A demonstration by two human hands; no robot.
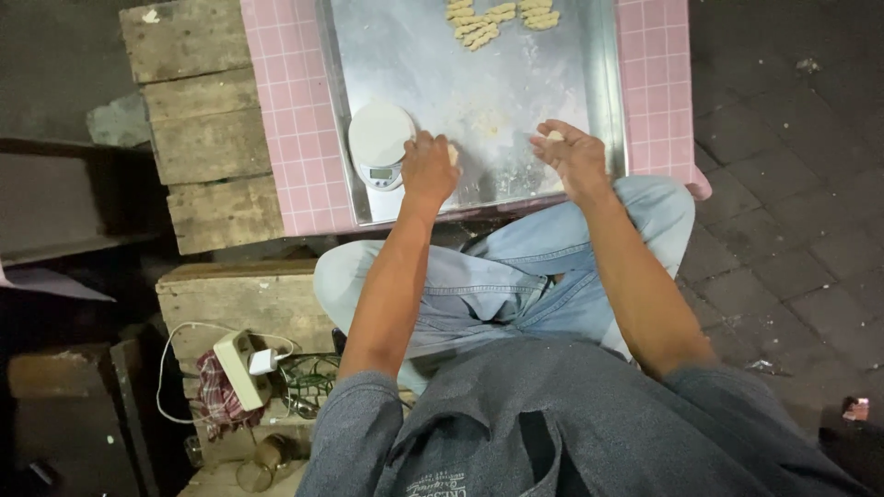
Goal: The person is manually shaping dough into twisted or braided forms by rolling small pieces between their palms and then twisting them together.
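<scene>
A metal tray (552,83) lies on a pink checked cloth (276,110). My left hand (428,168) is closed around a small piece of pale dough (452,153) at the tray's near edge, right beside a small white kitchen scale (380,141). Over the tray's near right part, my right hand (573,155) pinches another small dough piece (553,136) in its fingertips. Several shaped dough pieces (497,18) lie in rows at the tray's far end. A floury smear (488,122) marks the tray between my hands.
Rough wooden planks (198,120) sit left of the cloth. Below them a wooden crate (239,304) carries a white power strip (241,368) with a plug and cable, and a checked rag (219,396). Dark paving stones (792,202) are on the right.
</scene>
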